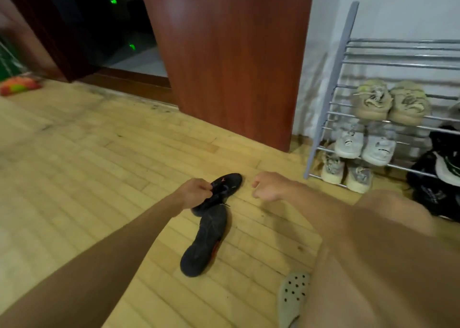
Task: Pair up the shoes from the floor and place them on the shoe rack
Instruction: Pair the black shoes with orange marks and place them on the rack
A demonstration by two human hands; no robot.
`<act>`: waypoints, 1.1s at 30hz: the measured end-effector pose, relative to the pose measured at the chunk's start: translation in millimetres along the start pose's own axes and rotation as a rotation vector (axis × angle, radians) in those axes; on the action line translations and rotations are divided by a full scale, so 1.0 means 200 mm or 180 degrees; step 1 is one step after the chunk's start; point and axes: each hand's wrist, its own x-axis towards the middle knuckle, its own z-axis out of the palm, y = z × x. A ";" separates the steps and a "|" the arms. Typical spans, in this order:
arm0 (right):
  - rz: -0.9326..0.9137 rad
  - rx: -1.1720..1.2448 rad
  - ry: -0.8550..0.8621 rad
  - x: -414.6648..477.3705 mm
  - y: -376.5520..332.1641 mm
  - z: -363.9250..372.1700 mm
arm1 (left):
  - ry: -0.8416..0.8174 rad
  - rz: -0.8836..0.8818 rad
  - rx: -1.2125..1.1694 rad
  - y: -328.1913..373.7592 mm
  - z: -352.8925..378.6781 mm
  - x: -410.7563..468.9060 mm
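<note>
Left hand [196, 191] fingers pinch black shoe [224, 186] on wooden floor [87, 153]; right hand [267, 186] loosely curled, empty; second black shoe [204, 243] sole-up just nearer; shoe rack [348, 54] far right.

1. Single head cam, wide-angle, looks fwd & down over both forearms at wooden floor [74, 168]
2. Close to hands; shoe rack [331, 108] sits at right edge, partly cut off

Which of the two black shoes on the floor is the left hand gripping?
The farther black shoe, upright, which the left hand grips. The nearer black shoe lies untouched, sole up.
</note>
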 end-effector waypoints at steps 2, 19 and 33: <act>-0.0022 -0.0011 -0.0058 0.04 -0.04 0.11 | -0.0051 -0.0217 0.0062 -0.14 0.01 0.00; 0.0410 0.0658 -0.0686 0.72 0.23 0.52 | -0.0389 -0.0714 0.1397 -0.69 0.27 0.94; 0.0753 0.1546 -0.0734 0.93 0.66 0.62 | -0.0166 -0.1705 0.0349 -0.86 0.52 1.31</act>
